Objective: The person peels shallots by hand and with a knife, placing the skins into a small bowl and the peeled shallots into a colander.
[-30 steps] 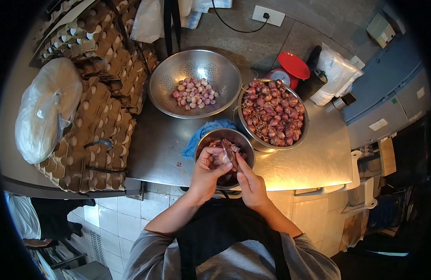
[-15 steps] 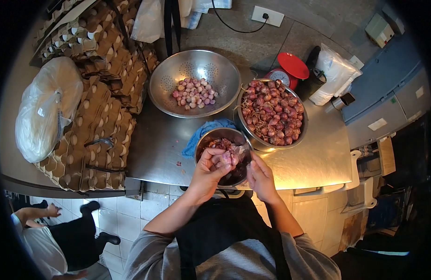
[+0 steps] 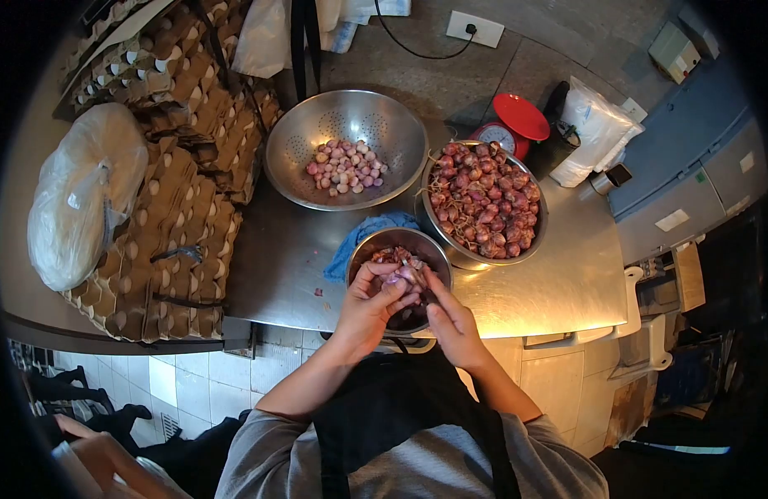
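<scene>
My left hand is closed on a pinkish shallot above a steel bowl at the table's front edge. My right hand is at the right of the same shallot, fingers closed at it; whatever else it holds is too small to make out. Dark red skins lie in the bowl. Behind it, a steel colander holds several peeled shallots. A deep steel pot at the right is heaped with unpeeled red shallots.
A blue cloth lies beside the bowl on the steel table. Stacked egg trays and a plastic bag stand left. A red scale is behind the pot. Other people are at the lower left.
My right hand has moved left and closed in on the shallot beside my left hand. At the lower left, the nearby people have changed position.
</scene>
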